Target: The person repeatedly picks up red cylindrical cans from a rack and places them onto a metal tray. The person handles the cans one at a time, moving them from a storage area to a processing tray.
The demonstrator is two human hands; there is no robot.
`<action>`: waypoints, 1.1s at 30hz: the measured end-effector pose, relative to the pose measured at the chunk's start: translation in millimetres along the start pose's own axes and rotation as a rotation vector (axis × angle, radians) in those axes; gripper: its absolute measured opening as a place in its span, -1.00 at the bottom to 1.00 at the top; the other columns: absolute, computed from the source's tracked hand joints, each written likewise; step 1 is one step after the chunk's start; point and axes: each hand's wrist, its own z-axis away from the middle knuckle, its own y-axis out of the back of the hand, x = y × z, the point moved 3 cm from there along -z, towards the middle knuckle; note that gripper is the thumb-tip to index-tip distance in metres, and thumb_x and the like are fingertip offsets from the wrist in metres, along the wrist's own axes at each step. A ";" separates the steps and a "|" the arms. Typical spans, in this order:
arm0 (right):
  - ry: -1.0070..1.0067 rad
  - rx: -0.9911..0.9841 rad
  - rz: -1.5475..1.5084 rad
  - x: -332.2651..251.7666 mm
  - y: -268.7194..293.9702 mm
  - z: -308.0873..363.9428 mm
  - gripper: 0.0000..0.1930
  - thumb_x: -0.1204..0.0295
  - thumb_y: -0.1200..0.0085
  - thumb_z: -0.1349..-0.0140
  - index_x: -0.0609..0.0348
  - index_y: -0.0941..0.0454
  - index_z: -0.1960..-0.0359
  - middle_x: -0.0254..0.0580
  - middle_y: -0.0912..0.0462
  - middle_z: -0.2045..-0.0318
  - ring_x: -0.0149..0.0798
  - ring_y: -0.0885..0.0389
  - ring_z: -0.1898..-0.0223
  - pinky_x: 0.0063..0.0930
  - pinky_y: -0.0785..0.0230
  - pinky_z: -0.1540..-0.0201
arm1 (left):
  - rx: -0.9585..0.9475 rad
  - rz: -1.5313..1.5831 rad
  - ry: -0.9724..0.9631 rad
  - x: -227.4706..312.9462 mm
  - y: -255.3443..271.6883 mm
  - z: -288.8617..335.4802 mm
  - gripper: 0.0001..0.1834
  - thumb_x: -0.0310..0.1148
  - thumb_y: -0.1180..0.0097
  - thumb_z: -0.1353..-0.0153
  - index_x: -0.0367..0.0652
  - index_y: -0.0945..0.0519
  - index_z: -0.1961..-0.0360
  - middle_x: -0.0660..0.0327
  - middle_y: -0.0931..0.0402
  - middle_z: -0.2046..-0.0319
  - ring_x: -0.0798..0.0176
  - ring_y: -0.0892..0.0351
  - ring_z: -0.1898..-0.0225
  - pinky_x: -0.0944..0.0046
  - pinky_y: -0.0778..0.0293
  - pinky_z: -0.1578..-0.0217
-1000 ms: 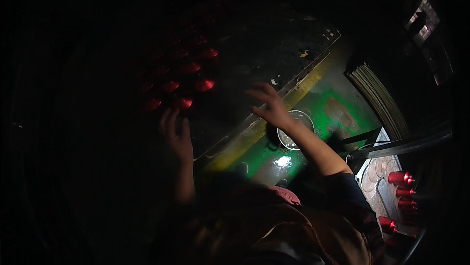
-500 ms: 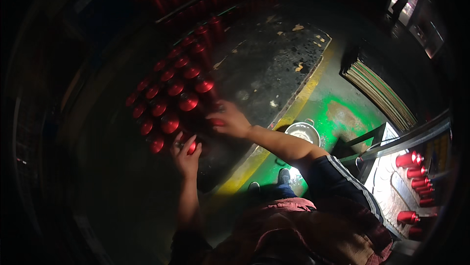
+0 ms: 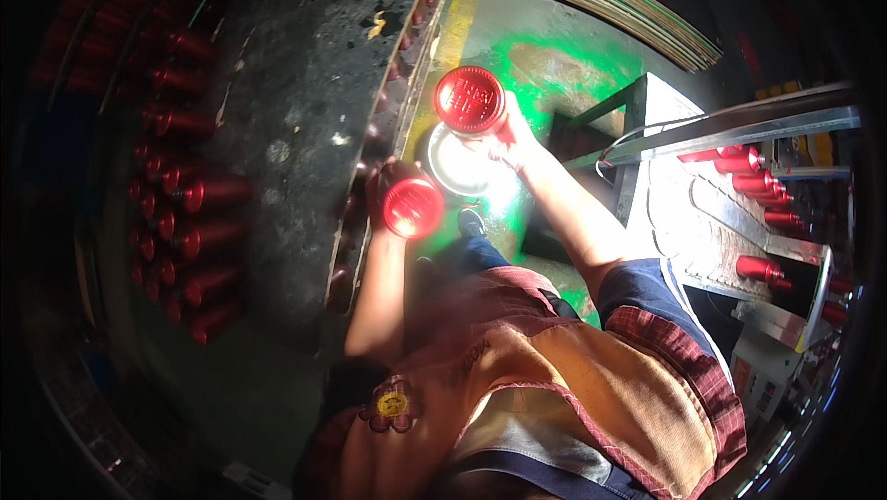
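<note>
A red metal cylinder (image 3: 469, 99) is in my right hand (image 3: 511, 141), its round embossed base turned up toward me. My fingers wrap its side from the right. My left hand (image 3: 385, 239) grips a second red metal cylinder (image 3: 412, 208), also base up; the cylinder hides most of the fingers. Both cylinders are held apart, in the air beside the dark table's edge. Behind the right-hand one, a white bucket (image 3: 457, 164) stands on the floor, partly covered and glaring in bright light.
Many red cylinders (image 3: 211, 237) stand grouped on the left of the dark table (image 3: 296, 93). To my right is a brightly lit machine bench (image 3: 684, 195) carrying a row of red cylinders (image 3: 758, 184) and a metal rail (image 3: 739, 135). A stack of boards (image 3: 628, 6) lies farther off.
Both hands have left the table group, each now lifting a red cylinder turned base up. My view and body have swung right, toward the bucket and the bench.
</note>
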 end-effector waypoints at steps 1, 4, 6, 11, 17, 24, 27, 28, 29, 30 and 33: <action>0.049 0.078 -0.045 -13.1 10.3 2.5 -0.46 -0.02 -0.13 -0.23 0.06 -0.47 -0.11 0.01 -0.60 0.01 -0.02 -0.62 0.02 -0.02 -0.57 -0.01 | 0.010 0.053 0.049 -15.3 2.7 -24.9 -0.48 0.07 0.06 -0.33 -0.06 -0.52 -0.12 0.00 -0.59 0.02 -0.10 -0.60 0.05 -0.12 -0.63 0.11; 0.342 0.172 0.345 -51.1 25.4 16.0 -0.35 -0.22 0.02 -0.24 -0.07 -0.44 -0.20 -0.12 -0.55 -0.10 -0.05 -0.61 0.01 -0.10 -0.55 -0.01 | 0.035 0.185 0.210 -56.1 -2.0 -78.3 -0.39 0.07 -0.07 -0.23 -0.14 -0.49 -0.15 -0.12 -0.52 -0.03 -0.25 -0.53 0.02 -0.12 -0.69 0.19; 0.171 0.104 0.001 -56.0 27.2 22.9 -0.34 -0.24 0.04 -0.24 -0.08 -0.43 -0.20 -0.12 -0.54 -0.12 -0.05 -0.60 0.00 -0.10 -0.55 -0.02 | -0.025 0.228 0.277 -75.4 -8.9 -94.7 -0.34 0.09 -0.11 -0.19 -0.17 -0.48 -0.16 -0.16 -0.48 -0.07 -0.33 -0.48 -0.03 -0.16 -0.69 0.16; 0.224 -0.004 -0.105 -57.1 22.2 64.7 -0.34 -0.18 0.15 -0.32 0.04 -0.39 -0.24 -0.06 -0.50 -0.17 -0.02 -0.55 -0.10 -0.06 -0.48 -0.13 | -0.040 0.177 0.235 -92.6 16.0 -106.0 -0.36 0.08 -0.06 -0.22 -0.18 -0.49 -0.17 -0.04 -0.48 -0.13 -0.33 -0.38 -0.15 -0.25 -0.61 0.05; 0.442 0.061 0.016 -40.6 46.9 218.4 -0.50 -0.06 -0.05 -0.25 -0.16 -0.40 -0.15 -0.18 -0.56 -0.05 -0.08 -0.60 -0.01 0.15 -0.50 0.03 | 0.058 -0.249 -0.131 -94.5 64.2 -105.8 -0.52 -0.25 0.07 -0.41 -0.22 -0.37 -0.29 0.09 -0.40 -0.27 -0.06 -0.28 -0.33 -0.17 -0.25 -0.31; 0.903 0.737 0.359 -28.0 44.5 545.2 -0.57 0.21 -0.16 -0.24 0.06 -0.51 -0.12 -0.31 -0.57 0.02 -0.34 -0.53 0.01 -0.29 -0.45 -0.05 | 0.203 -0.764 -0.072 -177.9 -8.8 54.7 -0.48 0.11 0.21 -0.37 0.08 -0.46 -0.17 0.16 -0.57 0.01 0.03 -0.58 0.03 -0.06 -0.58 0.07; 1.243 1.115 0.652 -59.5 70.3 665.9 -0.56 0.32 -0.21 -0.18 0.14 -0.54 -0.11 -0.24 -0.62 0.06 -0.31 -0.57 0.06 -0.42 -0.43 -0.06 | 0.302 -0.849 -0.110 -232.5 -56.3 64.1 -0.46 0.13 0.19 -0.35 0.08 -0.45 -0.18 0.19 -0.56 0.00 0.04 -0.57 0.00 -0.07 -0.57 0.03; 1.352 1.105 0.773 -74.5 78.1 704.9 -0.55 0.33 -0.25 -0.14 0.16 -0.55 -0.09 -0.18 -0.63 0.07 -0.26 -0.59 0.04 -0.44 -0.43 -0.08 | 0.231 -0.870 -0.081 -258.9 -74.9 57.5 -0.47 0.13 0.15 -0.35 0.07 -0.45 -0.19 0.19 -0.55 -0.01 0.04 -0.57 -0.02 -0.07 -0.55 0.00; 1.388 1.334 0.862 -90.9 87.8 753.2 -0.55 0.33 -0.27 -0.11 0.08 -0.58 -0.07 -0.13 -0.64 0.08 -0.21 -0.57 0.00 -0.39 -0.41 -0.11 | 0.190 -0.859 -0.042 -292.6 -89.2 57.0 -0.47 0.12 0.12 -0.36 0.07 -0.45 -0.19 0.19 -0.55 -0.02 0.05 -0.56 -0.02 -0.07 -0.54 -0.02; 1.422 1.495 0.990 -109.7 95.5 797.7 -0.56 0.34 -0.29 -0.08 0.01 -0.60 -0.06 -0.08 -0.65 0.09 -0.16 -0.55 -0.03 -0.35 -0.39 -0.15 | 0.150 -0.848 -0.002 -334.0 -102.8 54.7 -0.48 0.11 0.10 -0.36 0.07 -0.46 -0.19 0.19 -0.55 -0.03 0.05 -0.56 -0.03 -0.07 -0.53 -0.04; 1.295 1.976 1.300 -172.4 125.3 916.3 -0.54 0.30 -0.32 -0.01 -0.31 -0.63 -0.03 0.06 -0.51 -0.05 0.06 -0.41 -0.17 -0.18 -0.31 -0.25 | -0.045 -0.925 0.072 -486.4 -155.9 45.3 -0.45 0.03 0.01 -0.36 -0.03 -0.40 -0.25 0.10 -0.52 -0.08 0.06 -0.55 -0.06 -0.02 -0.48 -0.11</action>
